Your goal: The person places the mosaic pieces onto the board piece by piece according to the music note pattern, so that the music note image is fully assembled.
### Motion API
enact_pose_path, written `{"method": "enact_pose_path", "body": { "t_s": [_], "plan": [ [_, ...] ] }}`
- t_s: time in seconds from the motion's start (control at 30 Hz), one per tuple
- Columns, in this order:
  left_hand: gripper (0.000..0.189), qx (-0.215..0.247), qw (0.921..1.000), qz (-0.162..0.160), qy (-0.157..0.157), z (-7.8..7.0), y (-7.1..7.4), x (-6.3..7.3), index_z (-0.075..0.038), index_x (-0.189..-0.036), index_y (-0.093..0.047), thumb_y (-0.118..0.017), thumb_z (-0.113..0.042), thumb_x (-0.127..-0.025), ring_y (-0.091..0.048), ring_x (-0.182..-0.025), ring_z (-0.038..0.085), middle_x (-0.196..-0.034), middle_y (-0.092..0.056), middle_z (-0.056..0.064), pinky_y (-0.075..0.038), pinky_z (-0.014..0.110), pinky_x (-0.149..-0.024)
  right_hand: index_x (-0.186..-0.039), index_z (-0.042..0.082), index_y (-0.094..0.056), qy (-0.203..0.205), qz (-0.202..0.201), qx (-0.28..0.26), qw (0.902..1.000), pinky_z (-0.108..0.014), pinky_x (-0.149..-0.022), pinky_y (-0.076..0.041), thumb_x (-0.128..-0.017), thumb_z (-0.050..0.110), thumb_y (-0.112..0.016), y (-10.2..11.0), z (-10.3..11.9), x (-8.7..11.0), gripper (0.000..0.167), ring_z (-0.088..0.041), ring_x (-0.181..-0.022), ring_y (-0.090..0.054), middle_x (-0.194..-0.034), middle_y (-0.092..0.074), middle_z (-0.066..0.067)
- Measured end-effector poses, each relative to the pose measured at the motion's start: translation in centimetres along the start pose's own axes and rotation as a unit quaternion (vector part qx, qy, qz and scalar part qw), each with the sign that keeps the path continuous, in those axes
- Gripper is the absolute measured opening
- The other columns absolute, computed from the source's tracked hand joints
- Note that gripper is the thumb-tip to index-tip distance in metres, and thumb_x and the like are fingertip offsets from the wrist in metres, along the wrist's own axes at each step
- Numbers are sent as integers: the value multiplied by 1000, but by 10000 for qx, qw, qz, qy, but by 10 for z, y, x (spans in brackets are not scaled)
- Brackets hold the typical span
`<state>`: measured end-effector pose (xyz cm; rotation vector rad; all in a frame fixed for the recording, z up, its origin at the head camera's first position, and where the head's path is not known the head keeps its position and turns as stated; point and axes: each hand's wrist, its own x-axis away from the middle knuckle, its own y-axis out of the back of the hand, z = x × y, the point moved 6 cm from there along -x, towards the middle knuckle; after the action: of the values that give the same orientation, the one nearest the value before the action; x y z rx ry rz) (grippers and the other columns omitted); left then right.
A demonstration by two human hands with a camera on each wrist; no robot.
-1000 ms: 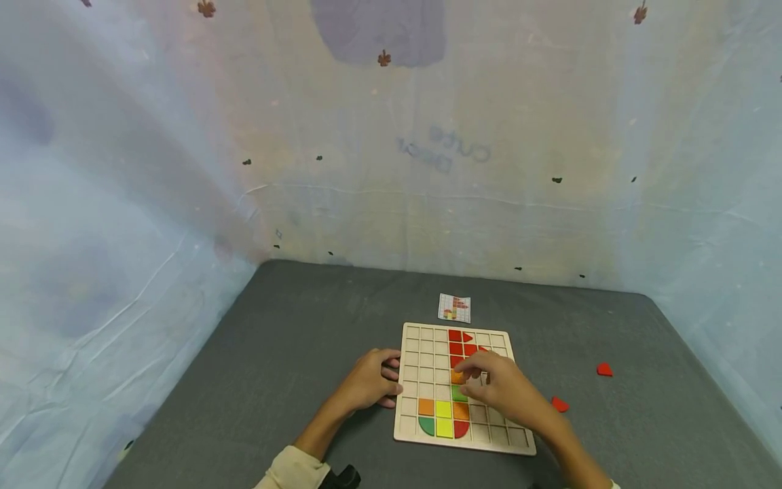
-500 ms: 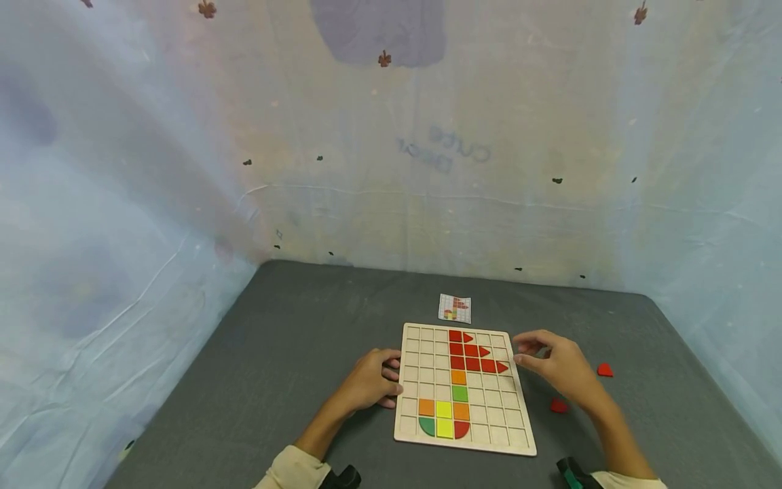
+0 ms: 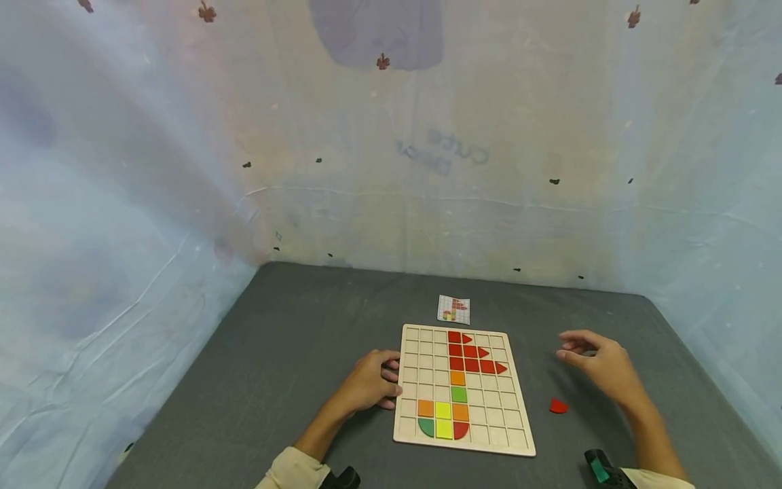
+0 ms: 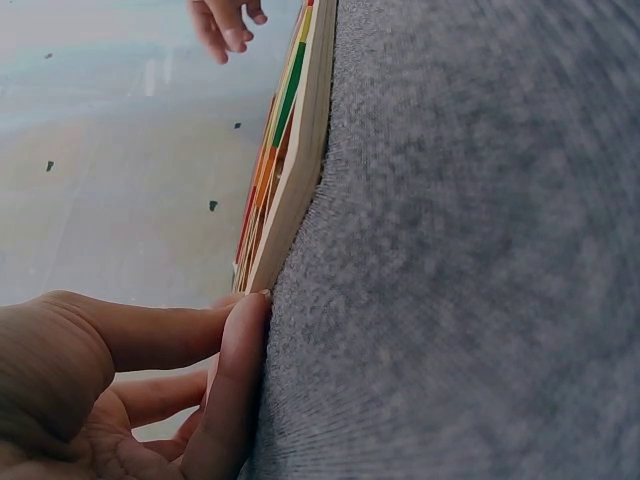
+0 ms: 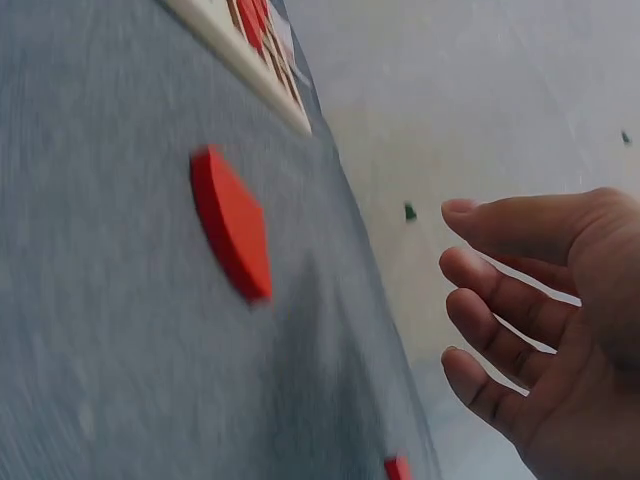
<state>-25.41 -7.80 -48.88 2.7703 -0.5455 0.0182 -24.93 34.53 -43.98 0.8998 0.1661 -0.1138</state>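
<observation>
A wooden grid board (image 3: 421, 380) lies flat, with red squares and triangles, orange, green and yellow squares, and rounded green and red corner pieces in its cells. At its left edge my left hand (image 3: 369, 382) holds the rim between thumb and fingers; the left wrist view shows these fingertips against the board's side (image 4: 300, 190). To the right of the board, my right hand (image 3: 601, 363) hovers over the table with loosely bent fingers and nothing in them. Nearest it is a loose red rounded piece (image 3: 558, 405). The right wrist view also shows part of a second red piece (image 5: 398, 468).
A small printed card (image 3: 454, 310) with a coloured grid pattern lies behind the board. The grey cloth-covered table (image 3: 293, 326) runs back to a pale hanging sheet (image 3: 366, 224), which also encloses the sides.
My right hand has moved right, from over the board to the table beyond its right edge. It now covers the farther loose red piece in the head view. My left hand stays put.
</observation>
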Motion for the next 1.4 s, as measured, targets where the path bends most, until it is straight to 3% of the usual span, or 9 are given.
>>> {"method": "enact_pose_path", "body": {
  "t_s": [0.13, 0.33, 0.57, 0.67, 0.77, 0.9, 1.1, 1.23, 1.4],
  "plan": [
    [66, 28, 10000, 3, 18, 0, 0, 0, 8, -146, -55, -78, 11, -84, -65, -102, 24, -123, -58, 16, -67, 36, -59, -133, 1, -70, -249, 32, -60, 9997, -25, -66, -53, -97, 28, -80, 7, -18, 3, 46, 5, -87, -58, -110, -73, -9],
    [66, 26, 10000, -14, 43, 1, 0, 0, 7, -146, -55, -78, 11, -85, -64, -101, 23, -123, -57, 16, -67, 36, -59, -136, -1, -67, -503, 93, 8, 9987, -25, -63, -54, -99, 31, -78, 16, -41, 5, 50, 12, -85, -54, -115, -74, -16],
    [66, 43, 10000, -9, 39, 1, 1, 0, 7, -146, -55, -78, 11, -85, -64, -101, 24, -123, -57, 16, -67, 36, -60, -139, -4, -64, -605, 394, 223, 9971, -25, -70, -55, -98, 35, -78, 21, -59, 6, 58, 4, -94, -59, -129, -70, -26],
    [66, 47, 10000, -18, 60, 1, 1, 1, 6, -146, -55, -79, 10, -85, -65, -102, 24, -123, -57, 16, -67, 36, -60, -139, -6, -63, -543, 500, 220, 9970, -23, -70, -54, -97, 31, -80, 21, -63, 7, 58, 8, -93, -59, -131, -70, -27],
    [66, 49, 10000, -19, 63, 1, 0, 0, 6, -146, -56, -79, 10, -85, -64, -102, 24, -123, -57, 16, -67, 36, -60, -138, -7, -64, -547, 551, 194, 9968, -21, -69, -54, -95, 27, -82, 22, -67, 7, 58, 9, -92, -59, -130, -70, -27],
    [66, 40, 10000, -19, 46, 2, 0, 0, 5, -146, -56, -79, 10, -85, -64, -102, 24, -123, -57, 16, -67, 36, -60, -138, -9, -62, -710, 632, 161, 9953, -23, -67, -56, -92, 21, -84, 23, -72, 6, 59, -2, -94, -63, -128, -70, -28],
    [66, 52, 10000, -6, 7, 3, 0, -1, 6, -146, -55, -78, 10, -85, -64, -103, 25, -123, -57, 16, -67, 36, -60, -137, -13, -60, -775, 626, 131, 9949, -24, -62, -57, -90, 11, -83, 24, -78, 7, 58, 11, -81, -58, -121, -71, -29],
    [65, 9, 10000, -6, 40, 3, 0, -1, 6, -146, -56, -78, 10, -85, -64, -103, 25, -123, -57, 16, -67, 36, -60, -135, -13, -62, -701, 632, 258, 9952, -24, -62, -54, -90, 12, -83, 25, -79, 8, 55, 9, -78, -58, -112, -74, -23],
    [65, -11, 10000, -6, 38, 3, 1, -1, 6, -146, -55, -78, 10, -85, -64, -103, 24, -123, -57, 15, -67, 35, -59, -135, -12, -62, -776, 885, 256, 9927, -26, -64, -55, -92, 17, -82, 27, -82, 9, 56, 4, -81, -60, -111, -74, -19]
  ]
}}
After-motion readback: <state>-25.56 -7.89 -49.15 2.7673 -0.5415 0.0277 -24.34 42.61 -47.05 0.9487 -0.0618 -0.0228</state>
